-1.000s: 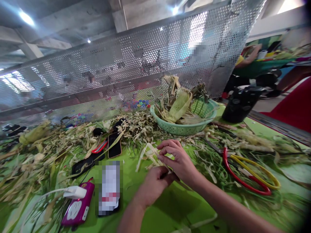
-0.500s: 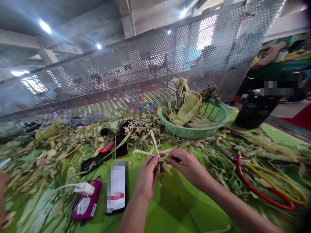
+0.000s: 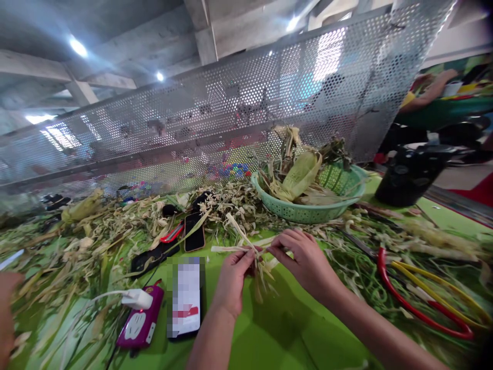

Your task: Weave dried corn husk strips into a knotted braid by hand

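Pale corn husk strips [image 3: 239, 229] cross one another between my two hands, with loose ends hanging below. My left hand [image 3: 238, 270] is closed, its thumb and fingers pinching the strips where they meet. On the other side, my right hand [image 3: 298, 254] is closed too, its fingertips pinched on the right-hand ends of the strips. Its fingers partly hide what they hold. Both hands hover just above the green tabletop [image 3: 265, 339]. Left of my left hand lies a phone with a lit, partly blurred screen [image 3: 187, 300].
Behind my hands stands a green basket [image 3: 308, 211] of husks. Red- and yellow-handled scissors [image 3: 385, 272] lie right, below a black container [image 3: 412, 174]. A purple power bank [image 3: 140, 318], a dark phone [image 3: 194, 234] and husk scraps [image 3: 115, 226] lie left. Another person's hand [image 3: 7, 308] shows at the left edge.
The upright husk strip now leans further left. My right hand has shifted slightly, still pinching the strips; my left keeps its hold. The whole view has moved a little.
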{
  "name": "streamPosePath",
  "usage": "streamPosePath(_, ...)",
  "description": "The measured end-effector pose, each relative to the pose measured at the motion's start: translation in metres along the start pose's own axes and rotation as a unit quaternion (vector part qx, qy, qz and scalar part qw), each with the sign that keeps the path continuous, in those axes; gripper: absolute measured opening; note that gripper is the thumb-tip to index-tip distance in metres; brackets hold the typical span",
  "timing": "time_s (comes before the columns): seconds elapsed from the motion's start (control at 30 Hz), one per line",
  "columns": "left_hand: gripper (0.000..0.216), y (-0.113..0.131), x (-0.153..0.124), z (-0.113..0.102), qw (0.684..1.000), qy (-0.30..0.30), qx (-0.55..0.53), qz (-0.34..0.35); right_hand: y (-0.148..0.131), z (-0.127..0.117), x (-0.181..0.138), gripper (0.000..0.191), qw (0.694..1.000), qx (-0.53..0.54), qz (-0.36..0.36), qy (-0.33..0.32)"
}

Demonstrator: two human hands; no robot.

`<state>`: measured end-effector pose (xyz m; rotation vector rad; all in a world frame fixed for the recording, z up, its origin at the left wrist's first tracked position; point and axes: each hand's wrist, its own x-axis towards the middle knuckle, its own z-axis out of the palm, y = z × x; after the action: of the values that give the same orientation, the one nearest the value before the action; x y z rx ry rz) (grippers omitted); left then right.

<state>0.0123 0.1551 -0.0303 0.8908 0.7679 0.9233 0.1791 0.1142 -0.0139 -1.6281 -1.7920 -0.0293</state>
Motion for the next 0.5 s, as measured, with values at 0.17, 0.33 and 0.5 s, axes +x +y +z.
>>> streamPosePath(0.17, 0.036, -0.001, 0.004, -0.004, 0.998, 0.026, 0.050, 0.018, -0.013, -0.002, -0.005, 0.011, 0.997, 0.030, -0.076, 0.014)
streamPosePath(0.33, 0.033, -0.003, 0.005, -0.005, 1.000, 0.015, 0.000, 0.022, -0.026, 0.006, -0.008, 0.008, 0.984, 0.110, -0.111, -0.084)
streamPosePath(0.5, 0.034, -0.002, 0.003, -0.002, 0.999, 0.030, -0.008, 0.028, -0.025, 0.011, -0.009, 0.009, 0.988, 0.129, -0.031, -0.080)
